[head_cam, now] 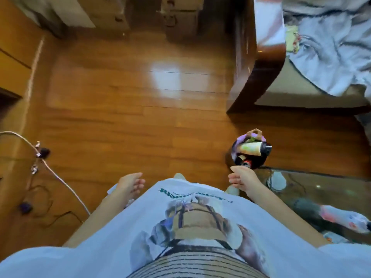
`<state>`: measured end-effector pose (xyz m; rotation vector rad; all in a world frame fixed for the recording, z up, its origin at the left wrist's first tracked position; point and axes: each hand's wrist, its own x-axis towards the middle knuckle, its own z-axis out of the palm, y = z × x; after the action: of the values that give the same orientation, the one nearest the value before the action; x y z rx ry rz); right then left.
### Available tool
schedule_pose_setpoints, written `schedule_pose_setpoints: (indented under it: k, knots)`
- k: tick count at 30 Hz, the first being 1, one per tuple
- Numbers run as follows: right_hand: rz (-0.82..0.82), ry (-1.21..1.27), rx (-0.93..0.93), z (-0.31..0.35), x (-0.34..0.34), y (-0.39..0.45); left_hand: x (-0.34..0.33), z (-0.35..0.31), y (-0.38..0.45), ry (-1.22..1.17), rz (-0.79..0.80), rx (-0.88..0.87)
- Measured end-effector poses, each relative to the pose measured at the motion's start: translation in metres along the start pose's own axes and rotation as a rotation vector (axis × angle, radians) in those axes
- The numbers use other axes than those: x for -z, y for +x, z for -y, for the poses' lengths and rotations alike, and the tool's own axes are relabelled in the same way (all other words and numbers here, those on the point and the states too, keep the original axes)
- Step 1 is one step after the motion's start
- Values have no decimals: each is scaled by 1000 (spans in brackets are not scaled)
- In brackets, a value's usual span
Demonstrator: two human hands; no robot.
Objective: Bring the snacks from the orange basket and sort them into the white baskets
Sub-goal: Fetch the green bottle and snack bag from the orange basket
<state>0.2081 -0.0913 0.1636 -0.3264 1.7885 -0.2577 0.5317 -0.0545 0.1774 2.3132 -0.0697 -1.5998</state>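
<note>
Your right hand (244,180) curls around something; what it grips cannot be told. The dark basket of snacks (251,154) hangs just beyond it, above the wooden floor (140,117). Your left hand (131,184) hangs relaxed, holding nothing.

a white cable (60,178) trails over the glossy wooden floor (130,109); rumpled grey bedding (331,47) lies on the bed.

The whole picture is a bit blurry. The basket (251,152) under the right hand (244,180) is small and smeared, so its snacks cannot be told apart. The shirt (180,227) hides the legs and most of both feet. The bed (321,47) runs off the right edge. The glass table (321,187) runs off too.
</note>
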Motion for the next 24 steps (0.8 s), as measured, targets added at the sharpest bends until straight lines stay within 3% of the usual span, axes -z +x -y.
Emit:
schedule_pose_setpoints:
  k: [4,9,15,21,24]
  knots:
    - [30,-91,37,35,-51,1,58,4,28,-141,-44,98]
    - [41,-232,35,77,-93,10,72,-11,45,-252,-5,127]
    - [1,-318,-26,142,-146,44,73,-86,70,-337,109,73]
    - [-26,-434,-76,250,-229,79,116,-166,109,-454,22,83]
    - [16,-518,5,312,-282,83,148,-195,125,-558,-52,109]
